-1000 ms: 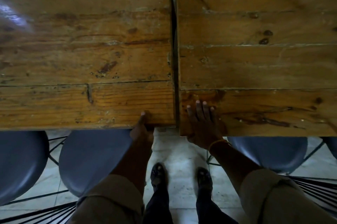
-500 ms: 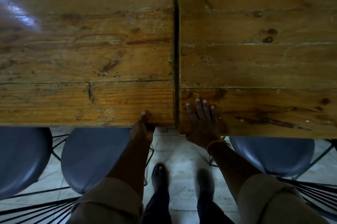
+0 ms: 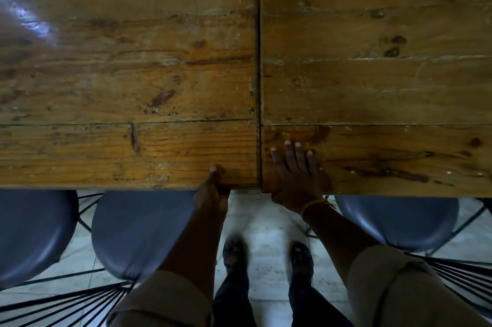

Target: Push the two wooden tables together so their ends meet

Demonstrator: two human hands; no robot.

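A: Head view: where are the tables?
B: The left table (image 3: 119,73) fills nine to twelve o'clock and the right table (image 3: 386,86) twelve to three, with a thin dark seam between.
A: And the hands?
B: The left hand (image 3: 213,189) pinches its table's near edge, thumb on top. The right hand (image 3: 295,174) lies flat, fingers spread. I'd press both inward evenly and square the slightly offset near edges.

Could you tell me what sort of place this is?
Likely a café or canteen: the left brown plank-topped table and the right brown plank-topped table stand end to end, round grey padded seats on black wire frames line them, above a pale tiled floor.
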